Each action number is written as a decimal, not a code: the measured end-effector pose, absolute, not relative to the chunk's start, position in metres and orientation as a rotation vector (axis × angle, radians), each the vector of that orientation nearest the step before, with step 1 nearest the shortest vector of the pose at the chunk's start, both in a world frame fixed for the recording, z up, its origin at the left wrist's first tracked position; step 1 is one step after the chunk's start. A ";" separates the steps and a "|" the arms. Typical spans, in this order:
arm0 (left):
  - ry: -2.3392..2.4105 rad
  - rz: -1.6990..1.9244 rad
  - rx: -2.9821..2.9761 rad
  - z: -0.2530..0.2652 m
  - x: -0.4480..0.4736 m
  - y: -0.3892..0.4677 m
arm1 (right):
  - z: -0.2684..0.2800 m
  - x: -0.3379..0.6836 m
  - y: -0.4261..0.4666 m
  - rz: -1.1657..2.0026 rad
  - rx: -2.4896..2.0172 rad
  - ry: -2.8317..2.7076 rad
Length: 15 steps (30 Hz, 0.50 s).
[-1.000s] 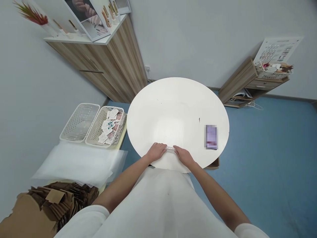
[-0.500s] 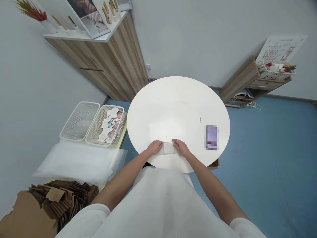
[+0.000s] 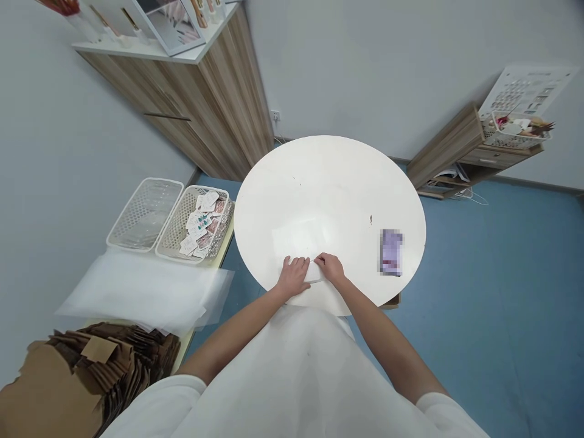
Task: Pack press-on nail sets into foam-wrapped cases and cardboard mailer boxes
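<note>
A small flat rectangular package (image 3: pixel 314 273), white and clear, lies near the front edge of the round white table (image 3: pixel 337 188); I cannot make out whether it is a box or a bag. Laid flat across its left part is my left hand (image 3: pixel 294 275), fingers stretched out and thumb apart. My right hand (image 3: pixel 331 267) pinches at the package's far right edge with thumb and fingertips. Both hands cover parts of the package.
A blurred purple item (image 3: pixel 391 252) lies on the table's right side. To the left stand a basket of printed cards (image 3: pixel 171 243), a basket with clear plastic pieces (image 3: pixel 119 244), translucent sheets (image 3: pixel 141 289) and stacked brown cardboard (image 3: pixel 55 389). Wooden cabinets (image 3: pixel 232 97) stand behind.
My left hand has moved from gripping the package's left end to lying flat over it. My right hand stays at the right end, now pinching the far edge. The view has shifted slightly.
</note>
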<state>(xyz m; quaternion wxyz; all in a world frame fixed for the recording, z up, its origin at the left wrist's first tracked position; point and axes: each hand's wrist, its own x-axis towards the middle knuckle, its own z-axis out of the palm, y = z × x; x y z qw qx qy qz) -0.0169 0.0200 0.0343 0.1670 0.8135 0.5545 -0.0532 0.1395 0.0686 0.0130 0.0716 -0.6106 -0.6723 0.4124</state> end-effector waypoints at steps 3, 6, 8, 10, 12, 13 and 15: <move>1.611 -0.153 2.282 0.031 -0.016 0.020 | 0.015 0.136 0.069 1.201 -1.831 -2.046; 1.598 -0.131 2.279 0.029 -0.018 0.018 | 0.019 0.138 0.065 0.962 -1.760 -2.156; 1.561 -0.091 2.304 0.029 -0.020 0.017 | 0.020 0.144 0.059 0.790 -1.555 -2.333; 1.511 -0.049 2.325 0.029 -0.023 0.016 | 0.020 0.152 0.052 0.746 -1.277 -2.539; 1.457 -0.023 2.331 0.030 -0.027 0.017 | 0.018 0.157 0.044 0.766 -1.097 -2.688; 1.430 -0.017 2.330 0.031 -0.029 0.018 | 0.017 0.159 0.040 0.772 -1.072 -2.730; 1.367 -0.010 2.333 0.034 -0.034 0.019 | 0.015 0.158 0.034 0.777 -1.102 -2.763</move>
